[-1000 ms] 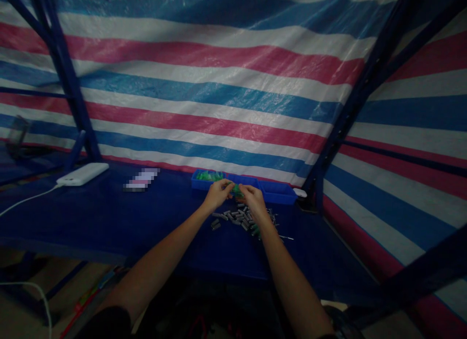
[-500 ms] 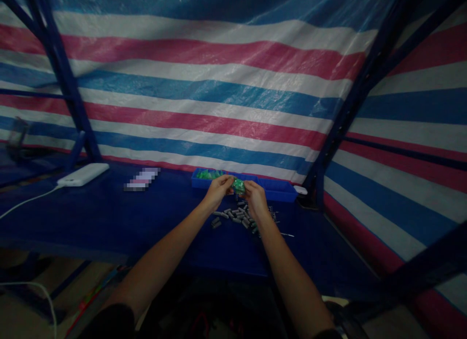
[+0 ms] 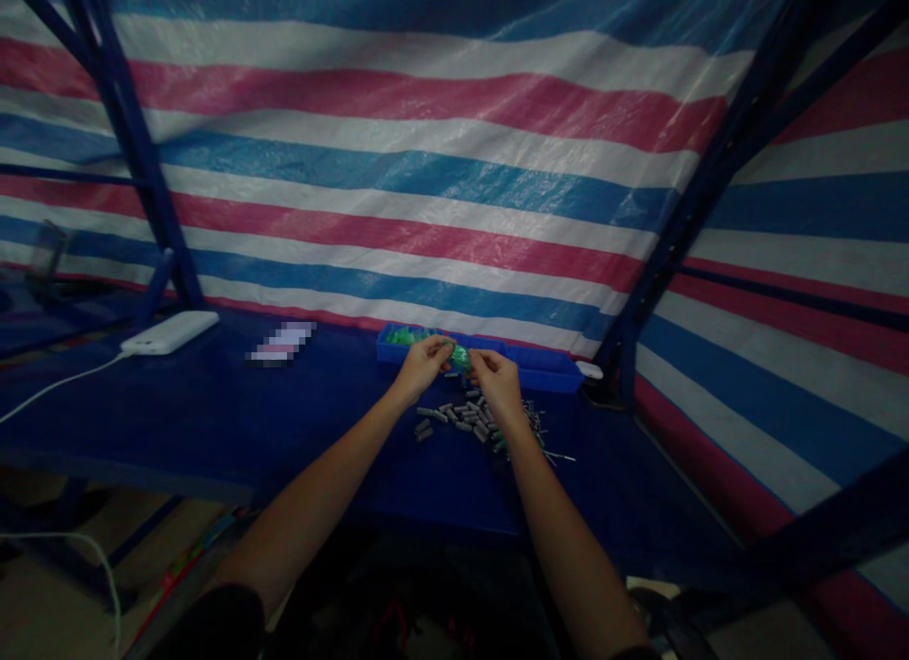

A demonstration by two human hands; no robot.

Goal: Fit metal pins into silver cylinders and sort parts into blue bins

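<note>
Mid-frame I count my two hands, left hand (image 3: 423, 365) and right hand (image 3: 499, 380), one green packet (image 3: 460, 359) and three blue bins (image 3: 550, 380); at left, one white power bank (image 3: 171, 333); lower middle, grey tubes (image 3: 467, 420), too many and overlapped to count.

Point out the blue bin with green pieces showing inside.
The leftmost bin, partly behind the left hand: green pieces show in it, none in the bins to its right.

Cylinders (image 3: 469, 416) lie on a table (image 3: 319, 433) before a row of bins (image 3: 552, 381), a corded device (image 3: 172, 332) to the left, sheeting (image 3: 398, 168) on the far side.
</note>
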